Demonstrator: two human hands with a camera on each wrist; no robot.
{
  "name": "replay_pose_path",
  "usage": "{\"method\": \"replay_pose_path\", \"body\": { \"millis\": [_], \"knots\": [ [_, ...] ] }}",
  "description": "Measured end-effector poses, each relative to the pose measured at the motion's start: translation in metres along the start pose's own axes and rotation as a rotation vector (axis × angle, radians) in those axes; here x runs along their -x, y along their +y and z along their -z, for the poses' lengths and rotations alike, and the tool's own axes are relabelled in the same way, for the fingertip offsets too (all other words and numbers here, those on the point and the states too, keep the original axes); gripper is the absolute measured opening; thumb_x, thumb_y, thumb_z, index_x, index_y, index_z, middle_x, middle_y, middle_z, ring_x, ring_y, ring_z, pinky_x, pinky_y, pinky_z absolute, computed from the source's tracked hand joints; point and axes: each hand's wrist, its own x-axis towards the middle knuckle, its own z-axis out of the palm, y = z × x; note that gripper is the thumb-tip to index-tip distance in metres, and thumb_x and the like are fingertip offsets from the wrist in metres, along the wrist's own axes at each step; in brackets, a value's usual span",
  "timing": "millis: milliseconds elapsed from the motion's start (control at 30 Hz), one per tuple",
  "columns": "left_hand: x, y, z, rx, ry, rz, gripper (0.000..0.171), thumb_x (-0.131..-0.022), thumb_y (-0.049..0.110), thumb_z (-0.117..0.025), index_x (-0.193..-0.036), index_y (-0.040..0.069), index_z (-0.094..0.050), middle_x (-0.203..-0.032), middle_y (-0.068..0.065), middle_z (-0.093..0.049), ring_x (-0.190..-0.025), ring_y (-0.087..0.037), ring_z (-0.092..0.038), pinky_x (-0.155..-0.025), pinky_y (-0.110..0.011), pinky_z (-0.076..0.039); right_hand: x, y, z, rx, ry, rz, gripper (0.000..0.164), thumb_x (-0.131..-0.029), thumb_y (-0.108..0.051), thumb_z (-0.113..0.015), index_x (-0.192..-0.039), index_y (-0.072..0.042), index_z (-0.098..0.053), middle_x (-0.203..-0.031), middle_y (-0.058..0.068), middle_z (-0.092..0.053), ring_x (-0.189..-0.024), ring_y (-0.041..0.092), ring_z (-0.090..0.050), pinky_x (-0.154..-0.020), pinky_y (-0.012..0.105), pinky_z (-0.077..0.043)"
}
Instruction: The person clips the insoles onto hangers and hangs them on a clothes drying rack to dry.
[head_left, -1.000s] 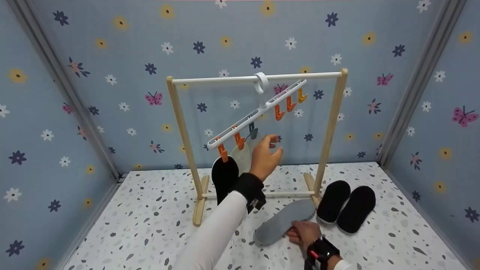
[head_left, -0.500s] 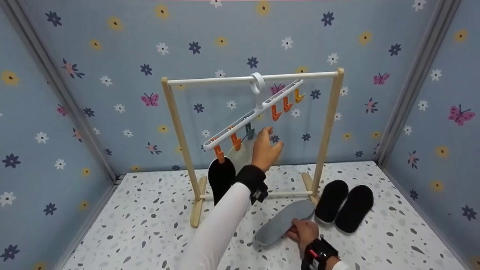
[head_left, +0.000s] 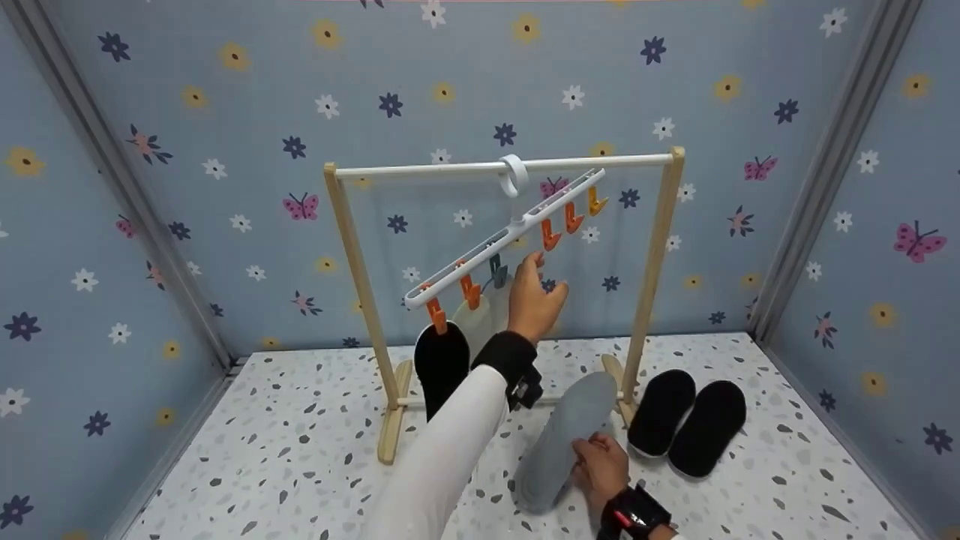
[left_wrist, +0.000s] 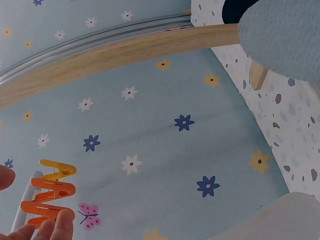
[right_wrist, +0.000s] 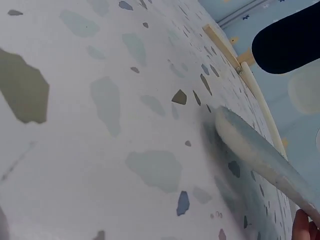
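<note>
My right hand pinches a light grey insole at its long edge. In the right wrist view that insole is tilted up off the speckled tabletop. My left hand is raised under a white clip hanger, thumb and fingers apart with nothing between them. Its fingertips are close below an orange clip; in the left wrist view they overlap the lowest orange clip. On the hanger's left half hang a black insole and a pale insole, each from an orange clip.
A wooden rack with a white top rail bears the hanger. Two black insoles lie side by side at the right. A dark green clip and a yellow clip also hang there. Flowered walls enclose the table.
My right hand has lifted and turned the grey insole, so its far end points more upward. My left hand has risen slightly toward the orange clip.
</note>
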Motion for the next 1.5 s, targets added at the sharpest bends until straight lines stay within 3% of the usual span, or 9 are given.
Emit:
{"method": "replay_pose_path", "body": {
  "millis": [233, 533, 733, 1033, 1233, 1500],
  "knots": [
    [-0.004, -0.002, -0.008, 0.041, 0.013, 0.069, 0.064, -0.087, 0.013, -0.062, -0.142, 0.001, -0.032, -0.142, -0.016, -0.041, -0.130, -0.028, -0.040, -0.105, -0.039, -0.036, 0.002, -0.006, -0.004, 0.065, 0.012, 0.028, 0.021, -0.079, -0.008, -0.069, -0.095, -0.005, -0.055, -0.081, -0.001, -0.058, -0.070, 0.012, -0.053, -0.054, 0.026, -0.045],
    [-0.012, -0.004, -0.014, 0.040, 0.036, 0.046, 0.067, -0.086, 0.012, -0.064, -0.142, -0.001, -0.030, -0.141, -0.019, -0.039, -0.131, -0.028, -0.039, -0.107, -0.039, -0.033, -0.003, -0.017, -0.008, 0.060, -0.029, 0.104, 0.023, -0.083, -0.009, -0.067, -0.101, -0.001, -0.057, -0.083, 0.000, -0.058, -0.071, 0.010, -0.054, -0.051, 0.024, -0.042],
    [-0.019, -0.003, -0.016, 0.079, 0.077, 0.089, 0.065, -0.087, 0.012, -0.063, -0.142, 0.000, -0.030, -0.142, -0.017, -0.038, -0.131, -0.026, -0.038, -0.107, -0.039, -0.033, -0.006, -0.026, -0.004, 0.137, -0.068, 0.155, 0.026, -0.084, -0.012, -0.067, -0.105, 0.000, -0.059, -0.086, 0.000, -0.062, -0.077, 0.010, -0.057, -0.062, 0.026, -0.048],
    [-0.033, -0.010, -0.020, 0.106, 0.086, 0.163, 0.068, -0.088, 0.013, -0.063, -0.145, 0.003, -0.027, -0.141, -0.015, -0.038, -0.131, -0.028, -0.038, -0.106, -0.040, -0.034, -0.010, -0.032, -0.004, 0.171, -0.072, 0.178, 0.024, -0.084, -0.013, -0.069, -0.102, -0.001, -0.059, -0.090, 0.002, -0.063, -0.079, 0.010, -0.058, -0.064, 0.027, -0.049],
    [-0.039, -0.011, -0.022, 0.128, 0.094, 0.152, 0.066, -0.089, 0.013, -0.063, -0.145, 0.007, -0.029, -0.141, -0.016, -0.039, -0.131, -0.028, -0.038, -0.105, -0.041, -0.035, -0.014, -0.036, -0.004, 0.188, -0.075, 0.183, 0.030, -0.084, -0.014, -0.069, -0.108, 0.001, -0.058, -0.097, 0.005, -0.062, -0.082, 0.011, -0.058, -0.066, 0.028, -0.050],
    [-0.046, -0.005, -0.022, 0.142, 0.138, 0.109, 0.064, -0.088, 0.011, -0.064, -0.143, 0.008, -0.032, -0.140, -0.016, -0.043, -0.130, -0.026, -0.040, -0.105, -0.040, -0.036, -0.012, -0.038, -0.006, 0.139, -0.103, 0.204, 0.025, -0.085, -0.012, -0.067, -0.105, 0.001, -0.059, -0.092, 0.003, -0.061, -0.082, 0.011, -0.059, -0.067, 0.028, -0.051]
  ]
}}
